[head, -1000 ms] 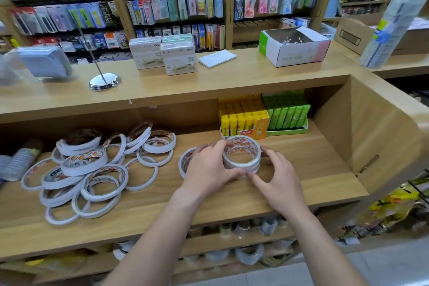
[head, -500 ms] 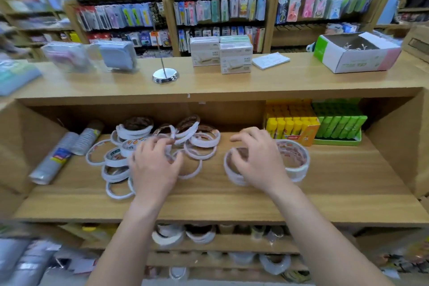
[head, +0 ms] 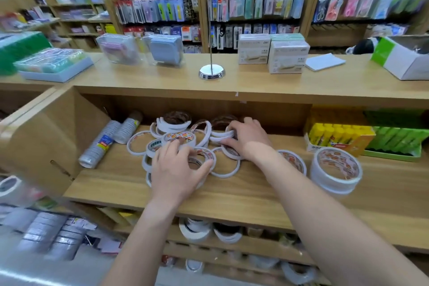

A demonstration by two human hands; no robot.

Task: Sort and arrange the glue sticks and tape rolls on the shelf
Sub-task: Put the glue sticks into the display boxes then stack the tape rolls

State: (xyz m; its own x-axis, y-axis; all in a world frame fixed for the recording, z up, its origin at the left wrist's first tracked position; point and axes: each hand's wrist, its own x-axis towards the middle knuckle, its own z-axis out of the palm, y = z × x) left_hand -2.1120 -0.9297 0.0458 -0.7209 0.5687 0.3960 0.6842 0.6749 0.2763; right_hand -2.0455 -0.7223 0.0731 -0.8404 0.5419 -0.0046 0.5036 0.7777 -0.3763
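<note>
Both hands are in the pile of loose tape rolls (head: 178,137) on the left half of the middle shelf (head: 234,195). They're mostly thin white rings, a few with red print, some flat and some leaning on each other.

My left hand (head: 178,170) is on the near side of the pile, fingers spread and bent down over a couple of rolls, thumb hooked round a printed one. My right hand (head: 249,140) is further back, fingers curled over a few thin white rings w/ the thumb under them, so it's pinching those.

Stuff in containers, all at the right end of the shelf:
- yellow glue sticks (head: 329,132) standing upright in an orange display box (head: 362,141)
- green glue sticks (head: 394,139) just beside it in a green tray (head: 392,156)

In front of the glue there's a stack of wide tape rolls (head: 336,170), and one more printed roll (head: 293,162) half hidden behind my right forearm.

At the far left of the shelf are two shrink-wrapped tape sleeves (head: 104,143) lying on their sides.

The shelf below has more tape rolls (head: 197,230), too blurry to tell what kind.

The counter on top has a paper spike (head: 211,71), white boxes (head: 287,58) and an open green-and-white carton (head: 404,60); can't see what's in it.
</note>
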